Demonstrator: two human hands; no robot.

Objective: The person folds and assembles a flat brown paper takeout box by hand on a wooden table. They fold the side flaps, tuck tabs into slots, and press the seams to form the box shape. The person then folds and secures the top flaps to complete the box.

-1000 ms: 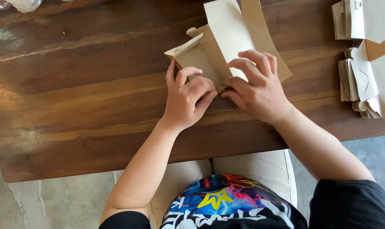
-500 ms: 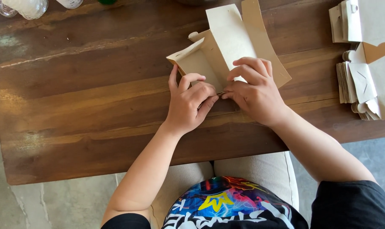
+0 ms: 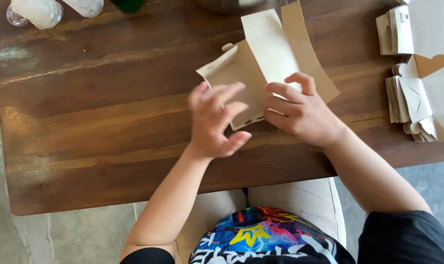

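A half-folded tan cardboard box (image 3: 261, 63) lies on the dark wooden table (image 3: 85, 112), its flaps sticking up toward the far side. My right hand (image 3: 300, 110) presses on the box's near right edge, fingers curled over the card. My left hand (image 3: 214, 120) hovers just left of it, lifted off the card, fingers spread and blurred by motion, holding nothing.
A stack of flat tan box blanks (image 3: 412, 98) sits at the table's right edge, with more blanks (image 3: 395, 32) behind it. Clear glasses (image 3: 36, 12) and a green object (image 3: 129, 5) stand at the far left. The table's near edge runs above my lap.
My left hand has let go of the box's near edge and lifted away to the left with fingers spread. My right hand stays pressed on the card.
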